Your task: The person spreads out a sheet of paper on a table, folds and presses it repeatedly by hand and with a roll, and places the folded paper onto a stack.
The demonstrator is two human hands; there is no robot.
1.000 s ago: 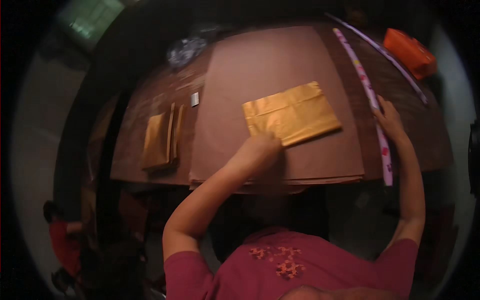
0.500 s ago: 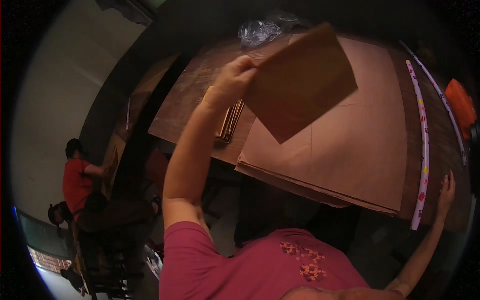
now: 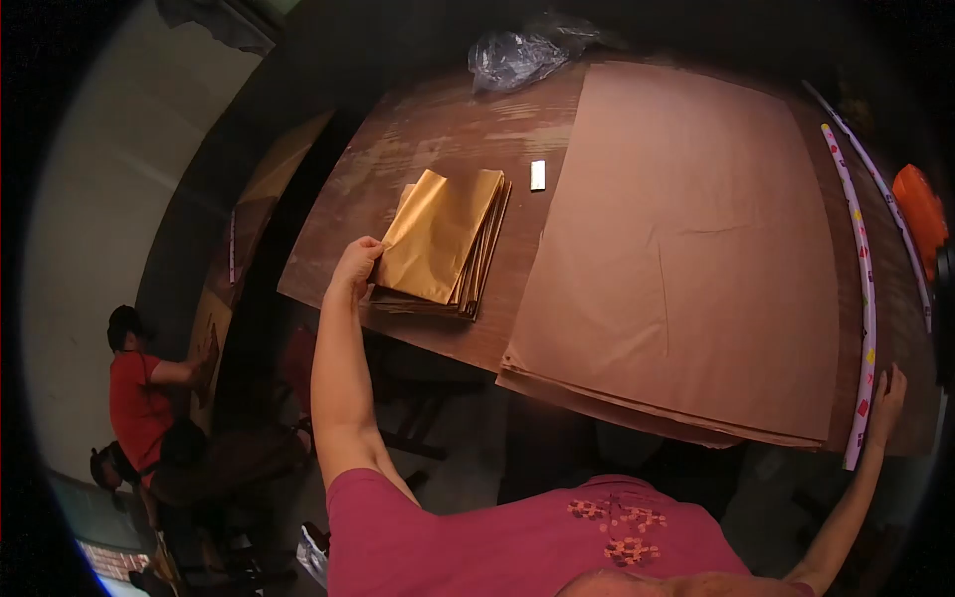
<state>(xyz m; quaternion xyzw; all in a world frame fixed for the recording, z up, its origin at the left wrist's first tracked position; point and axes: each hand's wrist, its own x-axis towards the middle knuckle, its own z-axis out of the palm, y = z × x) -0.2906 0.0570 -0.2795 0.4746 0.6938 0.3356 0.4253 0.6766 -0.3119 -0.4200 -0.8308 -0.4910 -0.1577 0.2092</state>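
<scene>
My left hand (image 3: 360, 261) pinches the left edge of a shiny gold sheet (image 3: 426, 244). That sheet lies over a stack of similar gold sheets (image 3: 481, 269), whose layered edges show on the right side. At the far right, my right hand (image 3: 887, 400) rests on the table with its fingers stretched out, holding nothing. Just beside it lies a long white strip with a colourful pattern (image 3: 861, 289). Between my hands spreads a pile of large brown paper sheets (image 3: 686, 259), creased in the middle, its layers showing along the near edge.
A small whitish rectangular object (image 3: 538, 175) lies right of the gold stack. Crumpled clear plastic (image 3: 517, 62) sits at the table's (image 3: 438, 124) back edge. A second patterned strip (image 3: 885, 189) and an orange item (image 3: 921, 214) are at the right. A person in red (image 3: 139, 398) works at another table, left.
My left hand has brought the sheet down and left from above the brown paper, onto the gold stack. The small whitish object now shows. My right hand stays near the strip, its fingers shifting slightly.
</scene>
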